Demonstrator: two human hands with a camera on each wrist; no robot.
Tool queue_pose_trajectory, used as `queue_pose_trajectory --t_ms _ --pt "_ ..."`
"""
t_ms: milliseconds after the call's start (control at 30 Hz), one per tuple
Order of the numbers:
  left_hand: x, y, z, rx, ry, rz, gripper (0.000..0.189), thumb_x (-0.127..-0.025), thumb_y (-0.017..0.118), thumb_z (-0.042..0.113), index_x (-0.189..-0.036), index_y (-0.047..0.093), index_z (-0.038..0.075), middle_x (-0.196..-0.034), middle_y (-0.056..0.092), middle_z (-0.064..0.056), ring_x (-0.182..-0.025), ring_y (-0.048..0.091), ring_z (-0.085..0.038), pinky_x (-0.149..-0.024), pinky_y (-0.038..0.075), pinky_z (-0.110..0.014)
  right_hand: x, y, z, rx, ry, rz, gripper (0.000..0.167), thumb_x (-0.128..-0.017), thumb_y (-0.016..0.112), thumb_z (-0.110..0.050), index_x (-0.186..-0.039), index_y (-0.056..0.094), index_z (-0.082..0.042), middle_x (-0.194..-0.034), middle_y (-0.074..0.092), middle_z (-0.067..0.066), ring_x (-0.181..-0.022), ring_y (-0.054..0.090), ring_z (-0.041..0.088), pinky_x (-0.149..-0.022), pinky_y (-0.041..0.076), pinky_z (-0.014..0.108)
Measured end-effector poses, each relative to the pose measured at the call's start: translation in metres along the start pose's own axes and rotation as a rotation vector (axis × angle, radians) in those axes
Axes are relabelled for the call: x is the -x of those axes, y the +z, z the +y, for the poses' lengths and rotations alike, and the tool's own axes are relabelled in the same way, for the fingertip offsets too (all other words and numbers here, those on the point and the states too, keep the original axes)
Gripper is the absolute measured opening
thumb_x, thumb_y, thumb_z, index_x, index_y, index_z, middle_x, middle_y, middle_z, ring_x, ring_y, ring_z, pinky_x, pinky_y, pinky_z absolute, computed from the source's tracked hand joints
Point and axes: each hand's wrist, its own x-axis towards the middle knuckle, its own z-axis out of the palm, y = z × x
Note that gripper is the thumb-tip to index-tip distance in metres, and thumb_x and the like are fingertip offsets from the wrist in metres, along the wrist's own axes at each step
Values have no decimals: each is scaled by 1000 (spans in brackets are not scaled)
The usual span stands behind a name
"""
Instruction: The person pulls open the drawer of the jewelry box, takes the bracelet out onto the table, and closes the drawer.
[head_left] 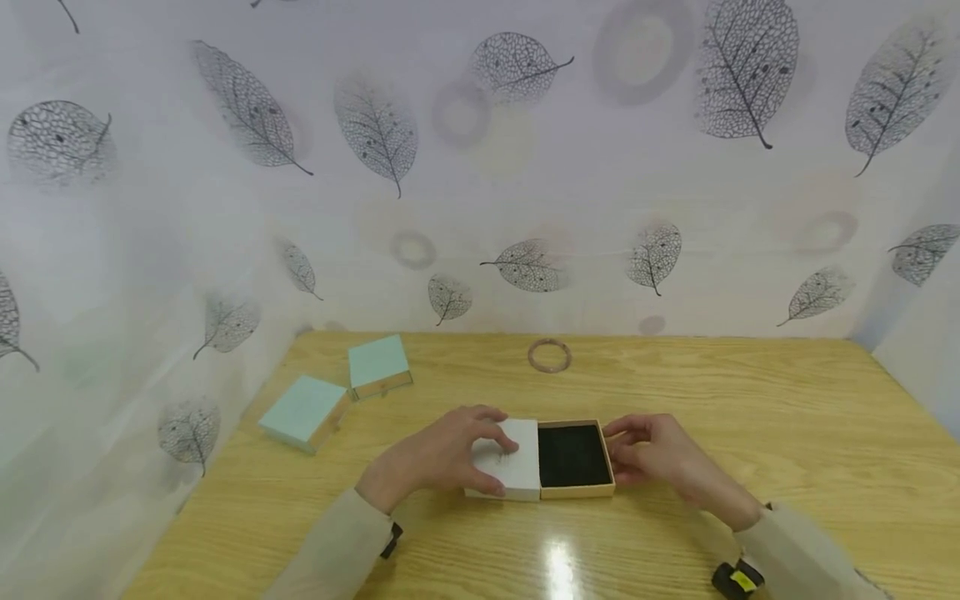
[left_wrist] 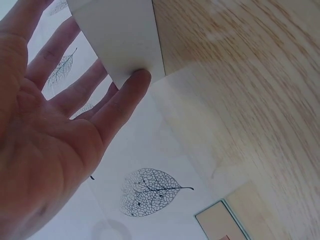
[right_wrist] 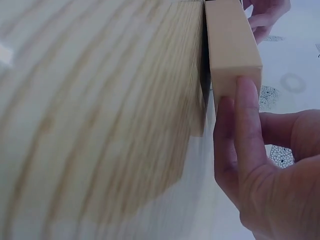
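Observation:
A white box sleeve (head_left: 519,460) lies on the table with a tan drawer (head_left: 577,492) extending from its right side. A black pad (head_left: 573,456) lines the drawer. My left hand (head_left: 442,454) grips the sleeve from the left, its thumb at the near edge and a finger over the top. In the left wrist view, one fingertip presses the sleeve's white end face (left_wrist: 120,40). My right hand (head_left: 660,454) is at the drawer's right end. A straight finger (right_wrist: 247,120) touches the drawer's end wall (right_wrist: 232,45) in the right wrist view.
Two mint-green boxes with tan sides stand at the left, one nearer (head_left: 303,408) and one farther back (head_left: 377,361). A pinkish bangle (head_left: 550,369) lies near the table's back edge. Behind the wooden table (head_left: 750,400) hangs a pale leaf-printed curtain (head_left: 480,192).

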Motion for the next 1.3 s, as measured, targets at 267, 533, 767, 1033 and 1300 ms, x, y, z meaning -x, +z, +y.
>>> queue_pose_trajectory --t_ms 267,533,767,1033,1300 --pt "0 0 0 -9 6 0 46 -82 85 43 -124 73 28 -159 46 -2 -150 39 -30 -123 36 -52 2 4 0 6 12 7 31 -99 56 5 -129 59 10 -103 68 17 -82 70 19 -69 65 33" --pt "2 -1 2 1 14 6 48 -82 85 41 -126 72 26 -159 46 -4 -149 39 -32 -123 35 -53 6 11 -1 -38 -8 29 33 -98 57 7 -130 57 13 -96 67 14 -79 70 19 -69 65 33" --pt "1 -1 0 -11 28 15 50 -82 86 41 -127 71 25 -157 48 -6 -148 41 -33 -122 36 -54 9 15 -2 -89 -4 54 34 -97 56 8 -131 56 13 -99 67 14 -81 70 19 -71 65 33" --pt "0 -1 0 -17 41 23 50 -82 86 41 -127 71 25 -157 49 -6 -148 41 -33 -122 36 -53 11 17 -4 -104 -18 47 33 -98 56 7 -131 55 14 -98 66 14 -82 71 19 -72 65 34" --pt "0 -1 -1 -12 38 16 50 -82 86 42 -126 71 25 -157 48 -5 -148 41 -33 -122 35 -54 12 18 -4 -114 -22 50 32 -98 56 7 -129 56 14 -97 66 13 -82 71 19 -72 65 34"
